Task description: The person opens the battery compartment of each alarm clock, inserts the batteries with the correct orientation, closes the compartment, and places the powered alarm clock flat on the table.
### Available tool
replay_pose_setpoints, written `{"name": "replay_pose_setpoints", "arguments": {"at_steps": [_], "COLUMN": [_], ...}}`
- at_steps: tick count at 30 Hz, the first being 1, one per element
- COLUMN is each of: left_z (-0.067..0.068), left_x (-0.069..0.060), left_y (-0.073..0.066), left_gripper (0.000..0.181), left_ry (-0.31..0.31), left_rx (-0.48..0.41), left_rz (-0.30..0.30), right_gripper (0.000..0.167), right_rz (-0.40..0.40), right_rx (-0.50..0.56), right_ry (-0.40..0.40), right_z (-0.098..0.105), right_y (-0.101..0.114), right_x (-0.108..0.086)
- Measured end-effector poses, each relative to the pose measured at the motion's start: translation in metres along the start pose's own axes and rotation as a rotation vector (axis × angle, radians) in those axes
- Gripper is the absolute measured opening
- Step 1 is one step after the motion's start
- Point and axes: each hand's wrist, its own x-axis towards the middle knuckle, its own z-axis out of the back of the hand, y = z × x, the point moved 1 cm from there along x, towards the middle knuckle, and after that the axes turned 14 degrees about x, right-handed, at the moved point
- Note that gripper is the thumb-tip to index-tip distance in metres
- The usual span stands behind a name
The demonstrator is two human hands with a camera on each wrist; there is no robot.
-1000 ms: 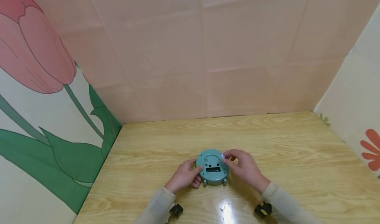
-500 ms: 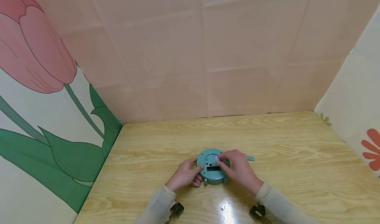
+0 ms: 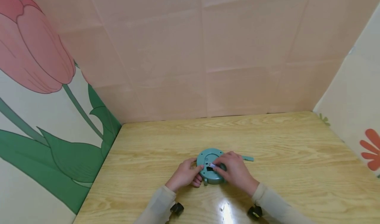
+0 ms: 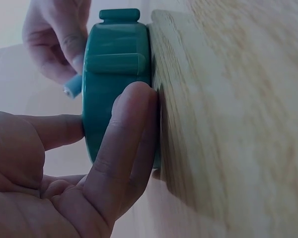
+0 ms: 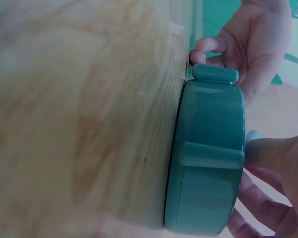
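A round teal clock (image 3: 202, 158) with two short feet lies back side up on the wooden table, its dark battery slot (image 3: 209, 169) partly covered by fingers. My left hand (image 3: 185, 175) grips the clock's left side, thumb on the back and fingers along the rim; the left wrist view shows this hand (image 4: 89, 168) up close. Between the thumb and fingers of my right hand (image 3: 237, 169) is a small light-coloured battery (image 3: 212, 165), held at the slot. One end of the battery (image 4: 72, 88) sticks out beside the clock in the left wrist view.
To the right of the clock, a thin teal strip (image 3: 248, 158), like a battery cover, lies on the table (image 3: 148, 144). A pinkish sheet (image 3: 166, 59) hangs behind the table. Walls with painted flowers (image 3: 44, 49) stand at both sides.
My right hand has moved left and down across the clock's back, carrying the battery from the right rim to the slot. This uncovered the teal strip. My left hand stays in place.
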Motion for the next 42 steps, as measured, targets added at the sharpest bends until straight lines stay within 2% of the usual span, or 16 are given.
{"name": "replay_pose_setpoints", "arguments": {"at_steps": [4,17,31,37,40,42], "left_z": [0.0,0.0008,-0.0004,-0.0003,0.0,0.0002], "left_x": [-0.0002,-0.0012,-0.0007,-0.0006,-0.0002,0.0004], "left_y": [-0.0008,-0.0013,-0.002,-0.0016,-0.0017,-0.0016], "left_gripper": [0.059,0.057,0.059,0.059,0.059,0.06], "left_ry": [0.002,0.002,0.003,0.008,0.009,0.008], "left_rx": [-0.003,0.009,0.022,0.021,0.019,0.019], "left_rz": [-0.007,0.002,0.014,0.007,0.006,0.007], "right_gripper": [0.014,0.011,0.01,0.007,0.014,0.026], "right_rz": [0.001,-0.024,0.014,-0.019,-0.064,-0.116], "right_rx": [-0.04,-0.045,-0.072,-0.033,-0.034,-0.032], "right_ry": [0.028,0.071,0.06,0.03,-0.009,-0.035], "right_z": [-0.0011,-0.0021,-0.0034,-0.0042,-0.0063,-0.0084], "right_y": [0.0015,0.0043,0.0042,0.0043,0.0047,0.0052], "right_x": [0.0009,0.0034,0.0033,0.0034,0.0032,0.0029]}}
